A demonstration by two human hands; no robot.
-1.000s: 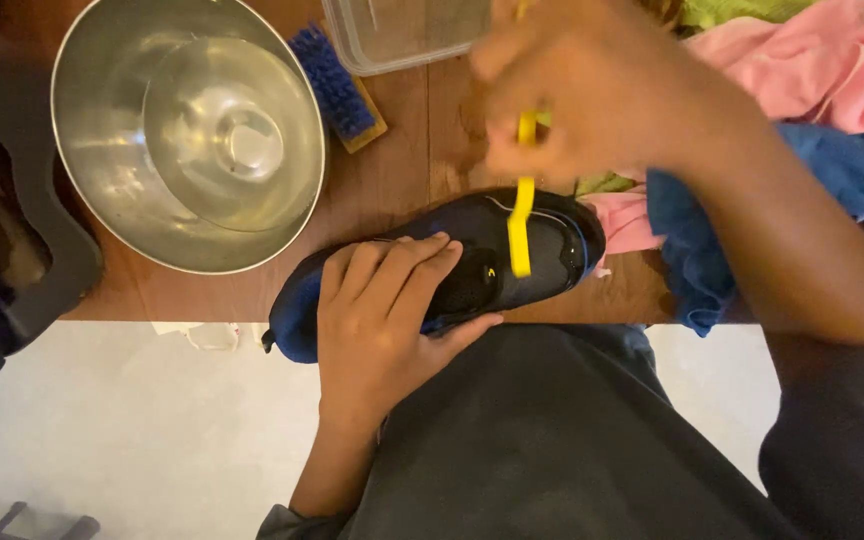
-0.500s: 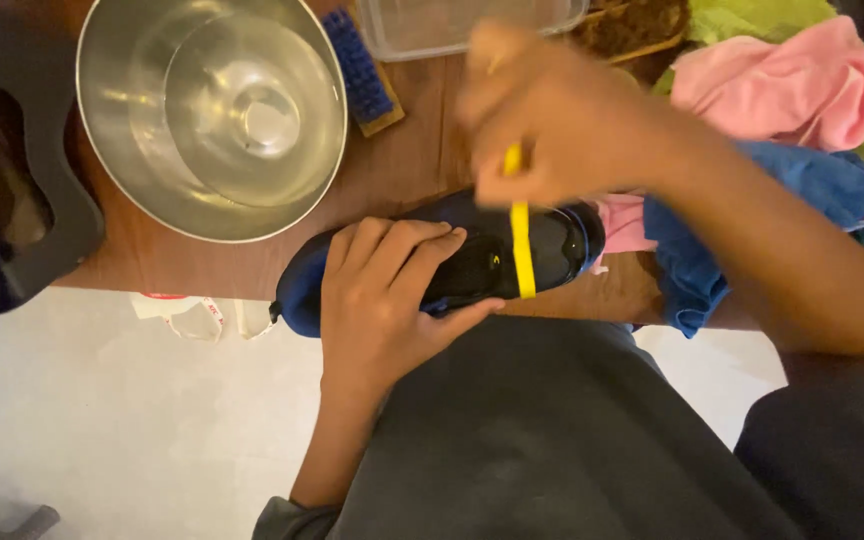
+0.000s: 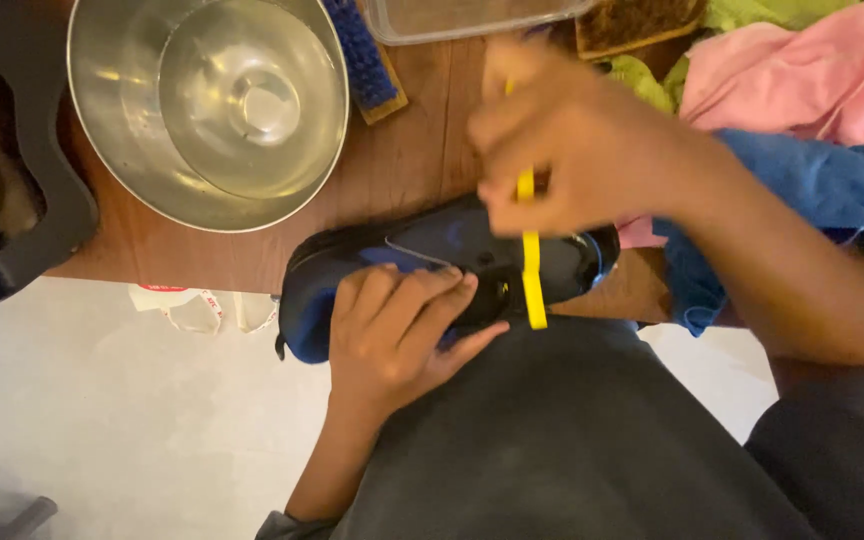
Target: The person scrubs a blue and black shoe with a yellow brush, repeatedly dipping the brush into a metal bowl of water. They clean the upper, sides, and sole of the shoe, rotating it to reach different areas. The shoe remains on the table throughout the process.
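A black and blue shoe (image 3: 422,250) lies on its side at the near edge of a wooden table (image 3: 412,160), partly over my lap. My left hand (image 3: 392,335) presses down on the shoe's middle, fingers spread over it. My right hand (image 3: 562,150), blurred, is raised above the shoe's opening and pinches a yellow shoelace (image 3: 530,270). The lace hangs straight down across the shoe to its near edge.
A large steel bowl (image 3: 207,100) sits at the back left of the table. A blue-bristled brush (image 3: 362,50) and a clear plastic tub (image 3: 462,18) lie behind the shoe. Pink (image 3: 802,70) and blue (image 3: 812,180) cloths pile up at right. A dark object (image 3: 2,200) stands at left.
My right hand has lifted the yellow lace slightly and shifted. The left hand stays pressed on the shoe. The view has moved a little, and more of the shoe's blue side shows.
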